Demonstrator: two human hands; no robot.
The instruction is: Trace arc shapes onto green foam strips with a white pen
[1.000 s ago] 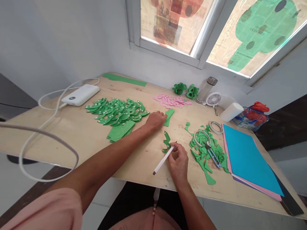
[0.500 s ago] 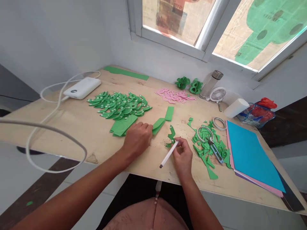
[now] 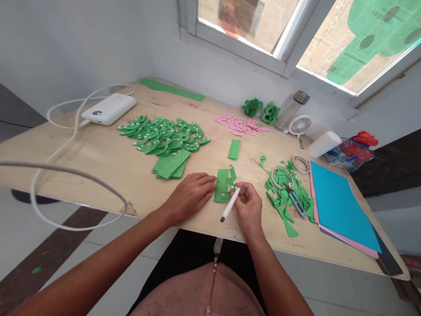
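Note:
A green paper rectangle (image 3: 220, 188) lies on the table in front of me. My left hand (image 3: 190, 195) rests on the wood, fingers stretched out and lying at the rectangle's left edge. A white pen (image 3: 230, 204) with a dark tip is gripped in my right hand (image 3: 248, 206), its tip pointing down toward me. Right by those fingertips, a curved green cutout (image 3: 232, 175) with small white patches overlaps the rectangle's right side; whether the fingers pinch it too I cannot tell. Another green strip (image 3: 234, 149) lies farther back.
Left of centre are a heap of green cutouts (image 3: 161, 134) and stacked green sheets (image 3: 171, 164). On the right lie green scraps (image 3: 282, 204), scissors (image 3: 296, 201), tape rolls (image 3: 301, 165) and coloured paper (image 3: 345, 206). A power bank (image 3: 110, 109) with a white cable sits far left.
My left hand has brought a green rectangle from the left to beside the cutout and has opened from its grip. The right hand with the pen has barely moved.

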